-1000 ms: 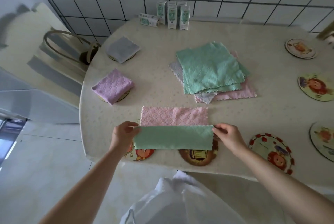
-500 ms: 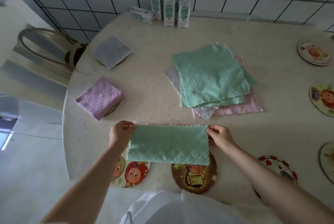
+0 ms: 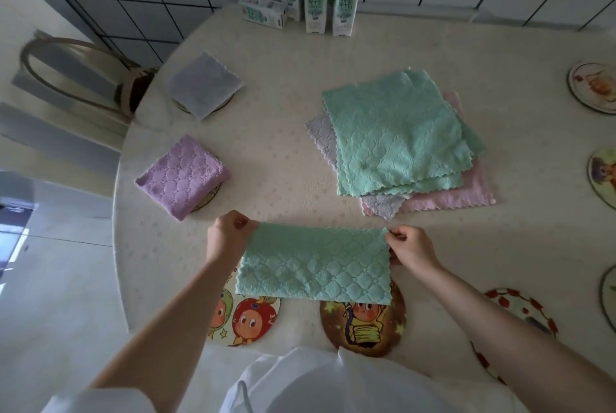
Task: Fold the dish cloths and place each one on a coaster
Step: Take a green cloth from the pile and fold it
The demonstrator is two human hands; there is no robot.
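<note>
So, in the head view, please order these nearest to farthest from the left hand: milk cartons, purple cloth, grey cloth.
1. Purple cloth, left, just beyond the left hand.
2. Grey cloth, farther back on the left.
3. Milk cartons, farthest back, middle.

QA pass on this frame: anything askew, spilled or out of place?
Minor only. One milk carton lies on its side beside the upright cartons. The unfolded cloth stack is fanned, edges misaligned. No spill or damage visible.
</note>
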